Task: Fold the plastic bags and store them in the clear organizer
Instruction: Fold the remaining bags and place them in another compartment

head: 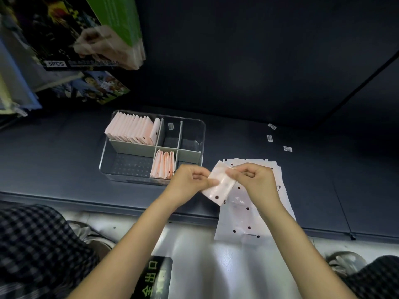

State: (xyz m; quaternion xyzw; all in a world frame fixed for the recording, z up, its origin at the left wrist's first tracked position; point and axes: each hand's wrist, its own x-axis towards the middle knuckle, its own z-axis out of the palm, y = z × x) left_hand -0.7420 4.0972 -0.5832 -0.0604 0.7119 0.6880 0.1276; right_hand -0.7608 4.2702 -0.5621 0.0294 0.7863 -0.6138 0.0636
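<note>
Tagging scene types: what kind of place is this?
Probably a shop or stockroom. Boxed goods hang at upper left, one marked 5PCS, barcode stickers lie on the dark shelf, and a green exit marking is on the floor.

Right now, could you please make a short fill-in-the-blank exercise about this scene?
1. Both hands, the left hand and the right hand, pinch one ____ plastic bag.
2. The clear organizer holds folded bags in ____ compartments.
3. The unfolded bags lie to the ____ of the organizer.

Missing words: polka-dot; two; right
</note>
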